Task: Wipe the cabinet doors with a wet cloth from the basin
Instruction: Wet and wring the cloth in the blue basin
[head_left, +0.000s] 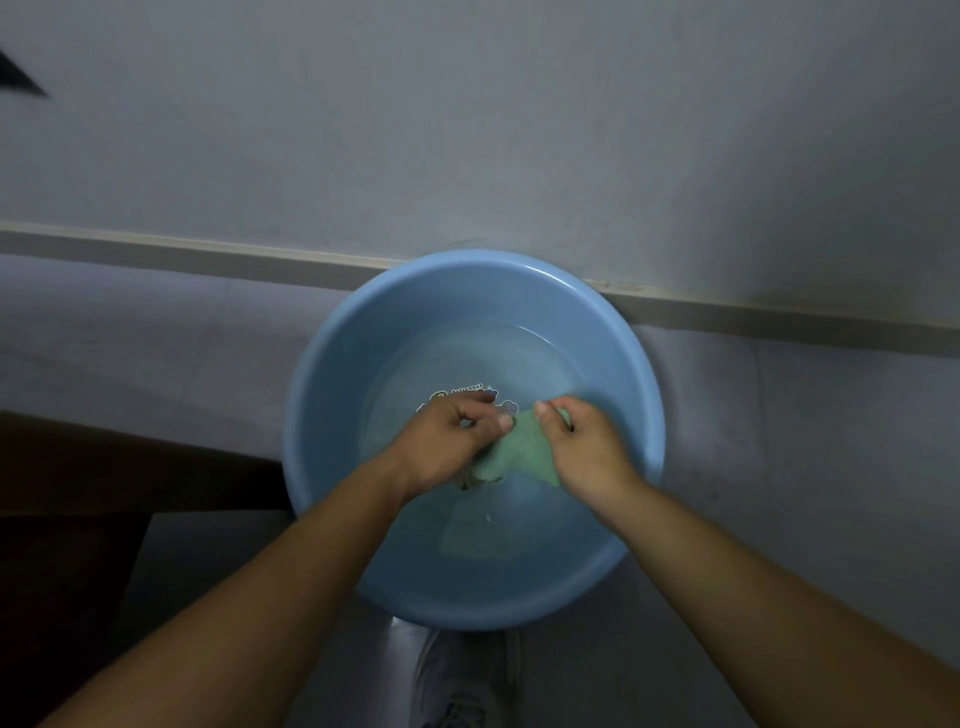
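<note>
A round blue plastic basin (332, 395) stands on the floor against the wall, holding shallow water. Over the water both my hands hold a green cloth (519, 452). My left hand (452, 441) grips its left side with curled fingers. Its right upper edge is pinched between thumb and fingers of my right hand (582, 441). The cloth hangs bunched between them, and its reflection shows in the water below. No cabinet doors are visible in this view.
A grey wall (467, 130) with a pale skirting strip (779, 306) runs behind the basin. A dark wooden piece (78, 467) sits at the left on the tiled floor. My grey shoe (462, 680) is just under the basin's near rim.
</note>
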